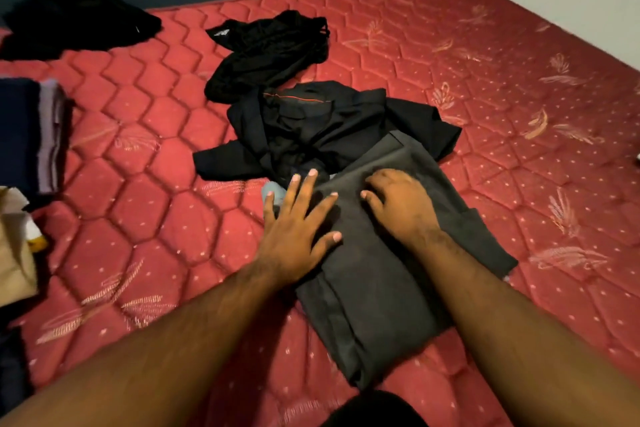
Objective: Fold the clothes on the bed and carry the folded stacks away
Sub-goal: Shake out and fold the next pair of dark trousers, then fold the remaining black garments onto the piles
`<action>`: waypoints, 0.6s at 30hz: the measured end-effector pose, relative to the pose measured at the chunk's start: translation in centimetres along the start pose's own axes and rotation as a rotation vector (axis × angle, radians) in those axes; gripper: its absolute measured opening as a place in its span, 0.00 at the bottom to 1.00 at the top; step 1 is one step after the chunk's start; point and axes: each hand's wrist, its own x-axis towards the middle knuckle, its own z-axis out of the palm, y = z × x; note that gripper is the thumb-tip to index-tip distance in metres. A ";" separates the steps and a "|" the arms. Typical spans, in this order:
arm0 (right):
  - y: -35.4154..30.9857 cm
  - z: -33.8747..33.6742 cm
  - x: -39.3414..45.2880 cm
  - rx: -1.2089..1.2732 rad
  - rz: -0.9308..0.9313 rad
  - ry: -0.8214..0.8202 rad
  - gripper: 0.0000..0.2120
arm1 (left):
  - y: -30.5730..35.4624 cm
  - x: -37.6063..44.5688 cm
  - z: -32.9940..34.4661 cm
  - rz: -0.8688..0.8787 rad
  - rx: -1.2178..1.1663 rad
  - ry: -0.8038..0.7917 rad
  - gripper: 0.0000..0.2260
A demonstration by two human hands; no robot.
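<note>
Grey trousers (388,253) folded on bed (145,156), under both hands. Left hand (294,236) flat, fingers spread, pressing near fold. Right hand (398,204) fingers bent, pressing cloth, grip unclear. Judged soft, light, limp: lift from beneath, both edges, or fold slumps.
</note>
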 end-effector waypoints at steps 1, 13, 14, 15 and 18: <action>-0.3 0.1 1.4 0.001 -0.033 0.044 0.14 | -1.0 0.9 0.0 0.000 -0.006 0.093 0.30; -6.3 0.1 15.1 -0.256 0.078 -0.300 0.20 | -12.4 10.7 -4.7 -0.531 -0.344 0.101 0.06; -6.4 -0.3 15.5 -0.173 0.119 -0.214 0.18 | -12.8 10.7 -5.8 -0.594 -0.454 0.241 0.07; -6.9 -1.3 15.9 -0.044 0.148 -0.103 0.19 | -13.3 10.7 -7.7 -0.626 -0.554 0.390 0.08; -10.4 -6.0 17.1 0.364 0.036 0.237 0.20 | -14.0 9.6 -15.1 -0.575 -0.717 0.764 0.05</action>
